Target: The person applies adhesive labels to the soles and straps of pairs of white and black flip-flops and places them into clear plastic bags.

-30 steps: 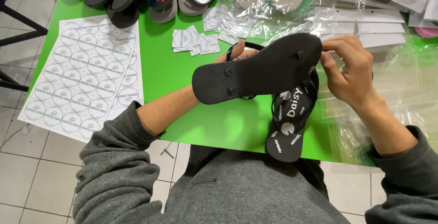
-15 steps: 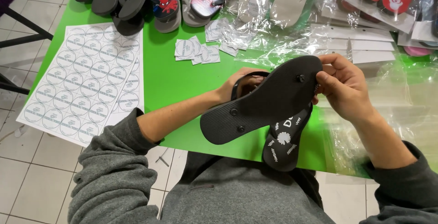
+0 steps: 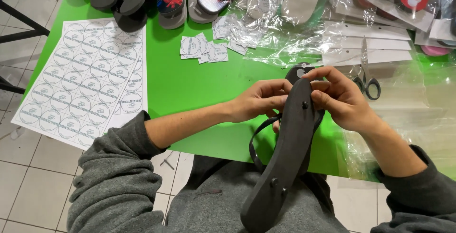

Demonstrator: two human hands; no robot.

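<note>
- Green tabletop (image 3: 190, 86) fills the view, with a white sheet of round printed stickers (image 3: 80, 81) at its left side and clear plastic bags (image 3: 304, 38) at its right.
- Black rubber flip-flop sandal (image 3: 285, 166), sole up, runs lengthwise from the person's lap up to the table edge; its toe end sits between both hands, equally near each.
- Second black sandal (image 3: 298, 71) lies underneath it, mostly hidden.
- Left hand (image 3: 261, 101) curls its fingers closed on the sandal's left edge, beside the loose black strap (image 3: 256, 138).
- Right hand (image 3: 344, 97) pinches the toe end from the right, thumb beside the small strap plug (image 3: 305, 105).
- Grey-handled scissors (image 3: 368, 79) lie just beyond the right hand.
</note>
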